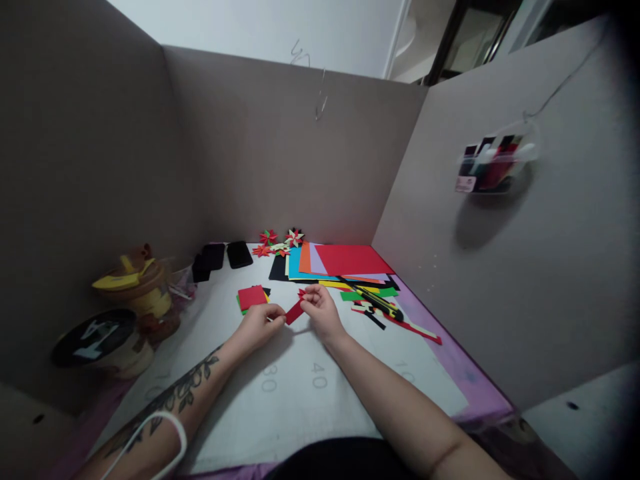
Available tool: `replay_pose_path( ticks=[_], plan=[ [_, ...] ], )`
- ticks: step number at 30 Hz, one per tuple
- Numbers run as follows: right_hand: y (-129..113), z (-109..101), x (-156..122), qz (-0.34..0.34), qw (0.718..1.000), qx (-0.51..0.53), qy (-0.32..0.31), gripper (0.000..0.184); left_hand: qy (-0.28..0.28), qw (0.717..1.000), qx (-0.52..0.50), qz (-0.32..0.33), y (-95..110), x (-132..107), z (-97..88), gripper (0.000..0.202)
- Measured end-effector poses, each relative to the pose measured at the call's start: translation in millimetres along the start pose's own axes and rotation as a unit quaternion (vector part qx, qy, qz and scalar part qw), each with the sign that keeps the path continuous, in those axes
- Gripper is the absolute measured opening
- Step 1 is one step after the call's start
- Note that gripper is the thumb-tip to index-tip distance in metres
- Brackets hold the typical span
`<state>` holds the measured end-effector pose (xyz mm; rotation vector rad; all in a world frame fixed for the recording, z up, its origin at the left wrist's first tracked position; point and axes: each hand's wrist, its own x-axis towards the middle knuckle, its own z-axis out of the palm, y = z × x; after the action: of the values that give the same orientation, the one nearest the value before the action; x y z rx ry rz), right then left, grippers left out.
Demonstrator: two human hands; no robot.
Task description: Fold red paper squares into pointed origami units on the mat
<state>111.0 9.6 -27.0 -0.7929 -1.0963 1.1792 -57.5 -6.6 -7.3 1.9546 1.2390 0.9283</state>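
Between my two hands is a small folded piece of red paper [295,313], held just above the white mat. The fingers of my left hand [259,324] pinch its lower left end. My right hand [324,313] grips its right side, and a small pointed red bit [301,293] shows at those fingertips; whether it belongs to the same paper I cannot tell. Just behind my left hand lies a stack of square papers [251,297], red on top with green, yellow and black edges showing.
Colored sheets [353,259] lie at the back right, with a yellow-black utility knife [383,303] and paper strips [370,317] before them. Several folded paper stars [295,237] stand behind. Pots [145,293] line the left; a clear container [495,163] hangs on the right wall.
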Motion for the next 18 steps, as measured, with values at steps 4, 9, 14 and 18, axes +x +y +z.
replay_pose_path(
  ticks=[4, 9, 14, 18],
  plan=[
    [4, 7, -6, 0.034, 0.998, 0.029, -0.053, 0.043, 0.047, 0.998, -0.02, -0.038, 0, 1, 4.1, 0.019],
    [8, 13, -10, 0.028, 0.998, -0.02, -0.05, 0.039, 0.057, 0.997, -0.038, -0.039, 3, 0, 8.5, 0.018],
    [6, 7, -6, 0.027, 0.999, -0.02, -0.021, 0.038, 0.069, 0.996, -0.028, -0.058, 0, 0, 9.3, 0.016],
    [4, 5, -5, 0.036, 0.999, -0.037, -0.009, 0.036, 0.053, 0.996, -0.043, -0.052, -2, 2, 8.4, 0.016]
  ],
)
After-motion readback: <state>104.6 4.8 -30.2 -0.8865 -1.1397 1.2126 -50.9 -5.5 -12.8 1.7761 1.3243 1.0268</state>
